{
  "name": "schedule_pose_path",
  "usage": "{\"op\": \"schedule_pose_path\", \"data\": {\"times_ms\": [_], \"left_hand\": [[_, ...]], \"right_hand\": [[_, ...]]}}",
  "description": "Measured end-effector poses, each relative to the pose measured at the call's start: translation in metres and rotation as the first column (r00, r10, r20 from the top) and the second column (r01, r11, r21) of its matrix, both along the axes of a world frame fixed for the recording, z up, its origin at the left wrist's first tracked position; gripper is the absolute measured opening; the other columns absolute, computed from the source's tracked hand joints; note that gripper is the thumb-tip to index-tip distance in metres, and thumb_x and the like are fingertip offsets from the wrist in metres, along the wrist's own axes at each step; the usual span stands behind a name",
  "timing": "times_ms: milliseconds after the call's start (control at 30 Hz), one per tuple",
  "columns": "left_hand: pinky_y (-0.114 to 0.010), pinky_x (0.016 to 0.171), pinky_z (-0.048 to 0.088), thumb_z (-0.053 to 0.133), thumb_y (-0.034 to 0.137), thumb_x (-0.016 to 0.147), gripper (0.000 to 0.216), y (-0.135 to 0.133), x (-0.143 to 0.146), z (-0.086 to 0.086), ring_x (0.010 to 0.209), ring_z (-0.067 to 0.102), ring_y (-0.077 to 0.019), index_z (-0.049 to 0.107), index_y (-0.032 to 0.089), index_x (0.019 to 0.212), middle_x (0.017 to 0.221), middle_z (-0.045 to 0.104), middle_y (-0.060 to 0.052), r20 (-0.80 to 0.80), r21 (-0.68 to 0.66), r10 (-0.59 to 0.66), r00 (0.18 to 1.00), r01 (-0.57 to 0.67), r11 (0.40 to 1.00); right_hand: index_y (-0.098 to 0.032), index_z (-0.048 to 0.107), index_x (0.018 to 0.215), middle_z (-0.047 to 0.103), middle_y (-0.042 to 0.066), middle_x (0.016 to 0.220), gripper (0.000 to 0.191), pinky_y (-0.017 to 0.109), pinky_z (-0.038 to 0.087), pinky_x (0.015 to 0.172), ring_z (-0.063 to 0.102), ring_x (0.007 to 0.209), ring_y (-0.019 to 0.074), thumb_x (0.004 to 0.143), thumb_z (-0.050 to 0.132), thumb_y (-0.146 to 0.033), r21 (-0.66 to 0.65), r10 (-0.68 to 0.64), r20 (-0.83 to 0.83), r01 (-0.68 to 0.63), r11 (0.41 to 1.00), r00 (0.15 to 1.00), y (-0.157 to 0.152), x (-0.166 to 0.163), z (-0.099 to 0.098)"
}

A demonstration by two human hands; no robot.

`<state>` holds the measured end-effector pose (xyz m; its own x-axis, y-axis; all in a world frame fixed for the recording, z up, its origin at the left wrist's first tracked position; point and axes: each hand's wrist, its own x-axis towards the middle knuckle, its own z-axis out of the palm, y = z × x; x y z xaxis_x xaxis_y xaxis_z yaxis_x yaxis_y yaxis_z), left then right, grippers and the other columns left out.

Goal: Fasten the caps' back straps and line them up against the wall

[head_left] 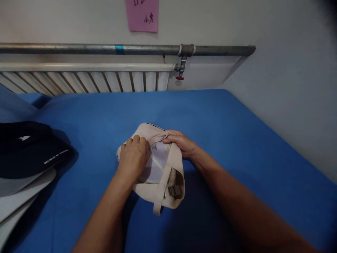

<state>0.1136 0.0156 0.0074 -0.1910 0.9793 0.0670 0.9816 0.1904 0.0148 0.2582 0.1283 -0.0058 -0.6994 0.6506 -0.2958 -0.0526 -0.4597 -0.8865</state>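
Observation:
A beige cap (168, 172) lies upside down on the blue sheet (210, 123), its white lining and label showing, its strap and metal buckle pointing toward me. My left hand (133, 154) is closed, fingers curled over the cap's left rim and pressing into the inside. My right hand (181, 142) pinches the cap's far right rim between thumb and fingers. Both hands hold the same cap.
A stack of caps sits at the left edge, a black cap (28, 147) on top of grey and white ones (21, 189). A white radiator (86, 80) and a metal pipe (126, 49) with a red valve run along the wall. A pink note (142, 14) hangs above.

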Motion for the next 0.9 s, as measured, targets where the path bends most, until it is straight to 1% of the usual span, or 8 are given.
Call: {"op": "schedule_pose_path", "data": {"times_ms": [100,200,400,467,567,633,733,900], "left_hand": [[-0.043,0.071,0.046,0.042,0.022,0.089,0.024,0.002,0.002,-0.002,0.092,0.055,-0.0339,0.064,0.014,0.094,0.098,0.060,-0.016,-0.027,-0.024,-0.019,0.999,0.018,1.000],[-0.041,0.073,0.046,0.040,0.019,0.090,0.027,0.003,0.006,-0.002,0.095,0.054,-0.0325,0.065,0.013,0.096,0.103,0.060,-0.016,-0.044,-0.021,0.004,0.999,-0.005,1.000],[-0.038,0.080,0.045,0.040,0.016,0.090,0.025,0.005,0.010,0.003,0.099,0.053,-0.0287,0.062,0.009,0.100,0.108,0.059,-0.015,0.016,-0.037,0.031,0.999,-0.030,0.999],[-0.037,0.081,0.045,0.039,0.017,0.091,0.025,0.004,0.006,0.003,0.098,0.054,-0.0276,0.062,0.009,0.097,0.106,0.059,-0.015,0.054,0.010,0.014,0.998,-0.015,1.000],[-0.035,0.082,0.045,0.040,0.019,0.091,0.023,0.002,-0.002,0.002,0.094,0.055,-0.0247,0.062,0.010,0.092,0.103,0.060,-0.014,0.093,0.060,-0.038,0.995,0.032,0.998],[-0.035,0.083,0.045,0.049,0.019,0.086,0.017,0.002,-0.006,0.002,0.095,0.054,-0.0239,0.061,0.012,0.094,0.106,0.059,-0.012,0.122,0.043,-0.062,0.991,0.057,0.997],[-0.038,0.084,0.044,0.058,0.019,0.077,0.023,0.002,-0.009,0.001,0.098,0.052,-0.0267,0.060,0.013,0.099,0.111,0.057,-0.013,0.137,0.020,-0.040,0.990,0.037,0.999],[-0.036,0.083,0.044,0.050,0.019,0.085,0.015,0.002,-0.005,0.002,0.096,0.053,-0.0248,0.062,0.015,0.093,0.103,0.059,-0.013,0.111,-0.006,-0.035,0.993,0.036,0.999]], "right_hand": [[-0.017,0.062,0.070,0.057,-0.005,0.057,0.018,0.023,0.038,0.050,0.048,0.049,0.0085,0.053,0.066,-0.014,0.000,-0.023,0.003,0.023,1.000,1.000,0.001,0.000,-0.001],[-0.017,0.061,0.070,0.057,-0.005,0.057,0.019,0.022,0.038,0.049,0.048,0.049,0.0087,0.052,0.067,-0.017,-0.007,-0.028,0.006,0.028,1.000,1.000,0.002,0.000,-0.003],[-0.017,0.062,0.074,0.059,-0.004,0.063,0.023,0.023,0.040,0.054,0.052,0.054,0.0100,0.052,0.068,-0.019,0.039,-0.029,0.015,0.028,0.999,0.999,0.003,0.002,-0.004],[-0.018,0.061,0.075,0.058,-0.005,0.063,0.023,0.023,0.038,0.053,0.050,0.053,0.0095,0.052,0.068,-0.019,0.092,-0.035,0.029,0.032,0.995,0.999,0.003,0.003,-0.002],[-0.021,0.062,0.087,0.060,-0.006,0.070,0.038,0.022,0.037,0.053,0.050,0.056,0.0097,0.051,0.067,-0.015,0.213,-0.080,0.053,0.067,0.975,0.995,0.003,0.004,0.001],[-0.022,0.062,0.094,0.061,-0.006,0.073,0.045,0.022,0.038,0.055,0.051,0.059,0.0102,0.050,0.065,-0.014,0.284,-0.098,0.067,0.075,0.956,0.993,0.003,0.004,0.001],[-0.021,0.062,0.094,0.060,-0.005,0.073,0.044,0.022,0.037,0.057,0.049,0.061,0.0107,0.051,0.063,-0.015,0.367,-0.108,0.079,0.072,0.928,0.991,0.004,0.003,0.001],[-0.020,0.062,0.098,0.059,-0.004,0.073,0.045,0.024,0.038,0.057,0.049,0.061,0.0117,0.053,0.060,-0.017,0.456,-0.154,0.112,0.086,0.886,0.982,0.003,0.002,-0.002]]}}
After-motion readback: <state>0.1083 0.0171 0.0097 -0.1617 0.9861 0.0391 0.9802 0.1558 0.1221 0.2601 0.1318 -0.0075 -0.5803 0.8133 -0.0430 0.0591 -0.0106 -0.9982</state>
